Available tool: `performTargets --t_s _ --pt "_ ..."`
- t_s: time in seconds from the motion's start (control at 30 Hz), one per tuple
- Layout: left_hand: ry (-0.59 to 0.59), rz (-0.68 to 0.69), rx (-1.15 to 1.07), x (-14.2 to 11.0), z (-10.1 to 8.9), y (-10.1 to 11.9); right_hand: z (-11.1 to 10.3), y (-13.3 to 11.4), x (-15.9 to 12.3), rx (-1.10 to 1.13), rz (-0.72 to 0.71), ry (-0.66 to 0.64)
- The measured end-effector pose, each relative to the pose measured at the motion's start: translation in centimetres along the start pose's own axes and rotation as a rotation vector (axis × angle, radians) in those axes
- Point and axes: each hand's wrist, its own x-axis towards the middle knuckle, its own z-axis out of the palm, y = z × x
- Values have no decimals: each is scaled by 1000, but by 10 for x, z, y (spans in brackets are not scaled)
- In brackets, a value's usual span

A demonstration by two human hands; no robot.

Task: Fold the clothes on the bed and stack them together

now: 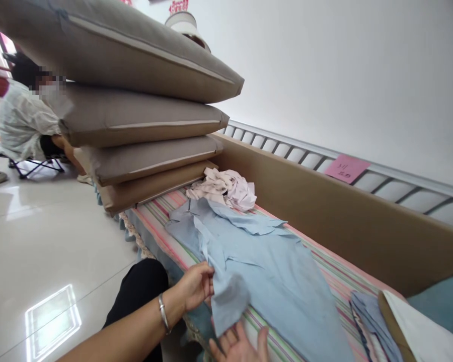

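Note:
A light blue shirt (264,256) lies spread with creases on a striped sheet (166,221). My left hand (196,286), with a silver bangle at the wrist, pinches the near edge of the shirt between thumb and fingers. From that pinch a loose flap, possibly a sleeve, hangs toward me. Just below the flap's tip is my right hand (241,348), palm up with fingers spread, cut off by the bottom of the view. A crumpled pale pink cloth (230,188) sits beyond the shirt.
Large grey-brown cushions (147,113) are stacked at the far end. A brown backrest (305,196) runs along the wall, below slatted rails with a pink note (347,168). Folded clothes (373,322) lie at lower right. Another person (30,115) sits on a low stool at left.

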Motion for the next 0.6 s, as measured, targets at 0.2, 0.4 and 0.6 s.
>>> performTargets --t_s 0.2,0.4,0.6 --pt "-80 75 195 -6 -2 -14 38 -27 8 -90 -58 339" --pt "-94 359 1082 27 -39 18 129 -81 60 -395 -514 477" --pt "120 551 1926 79 -94 91 228 -173 74 -564 -751 249"
